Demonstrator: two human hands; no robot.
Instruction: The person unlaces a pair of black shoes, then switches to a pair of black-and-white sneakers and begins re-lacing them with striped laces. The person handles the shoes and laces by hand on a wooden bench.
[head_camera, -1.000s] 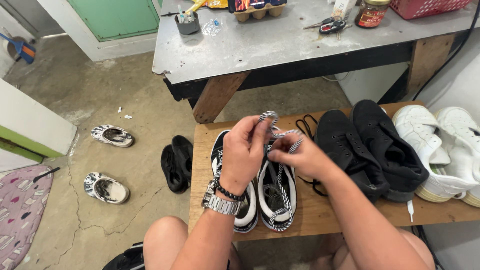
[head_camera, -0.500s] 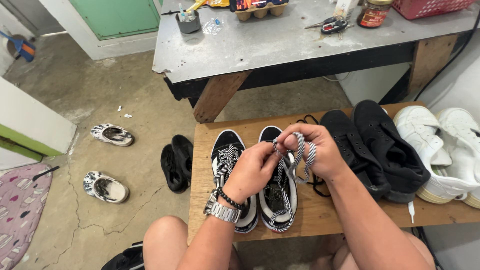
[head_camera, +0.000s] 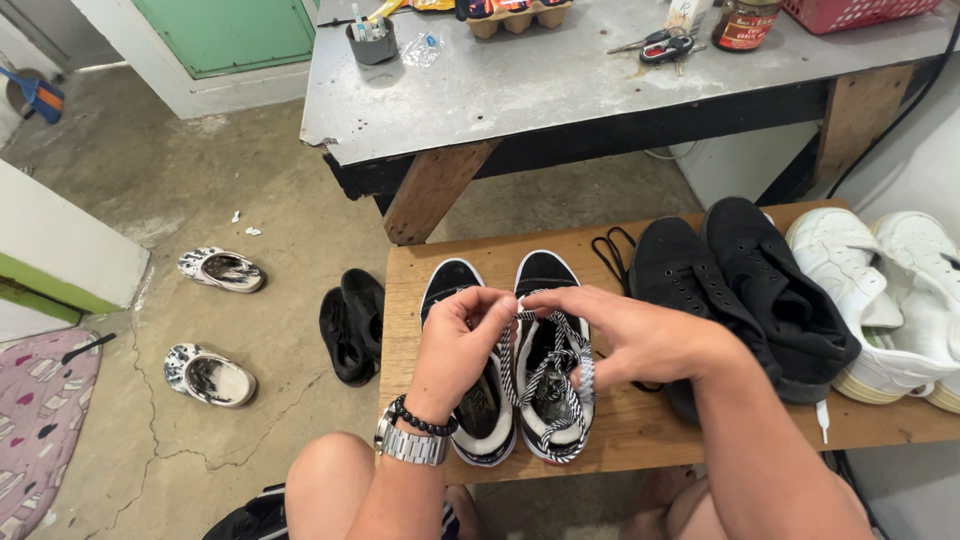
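While both hands work over it, the wooden bench (head_camera: 640, 440) serves as the landmark for everything else. Beyond the bench stands a grey metal-topped table (head_camera: 560, 90) on wooden legs, carrying a dark cup of pens (head_camera: 372, 42), an egg carton (head_camera: 520, 14), a bunch of keys (head_camera: 662, 46), a jar (head_camera: 744, 22) and a red basket (head_camera: 850, 10). Left of the bench lies the cracked concrete floor (head_camera: 200, 200), with a pair of black sandals (head_camera: 352, 324) just beside the bench's left end, two patterned clogs (head_camera: 212, 322) farther left, and a pink mat (head_camera: 40, 420) farthest left.

On the bench's right end sit white sneakers (head_camera: 880, 290); toward its middle is a pair of black shoes (head_camera: 740, 290) with a loose black lace (head_camera: 610, 250) beside them. On the bench's left part stand the black-and-white sneakers (head_camera: 510, 400), side by side, toes pointing toward the table.

Over this pair, the left hand (head_camera: 462, 345), with a metal watch (head_camera: 410, 444) and a bead bracelet (head_camera: 424, 420) on the wrist, has its fingers curled, thumb and forefinger pinching the checkered shoelace (head_camera: 545, 375) above the right-hand sneaker of the pair. Just beside it, the right hand (head_camera: 635, 335) reaches across, fingertips (head_camera: 535, 298) pressed together on the same lace close to the left hand's pinch; the lace hangs in loops down over the shoe's opening.
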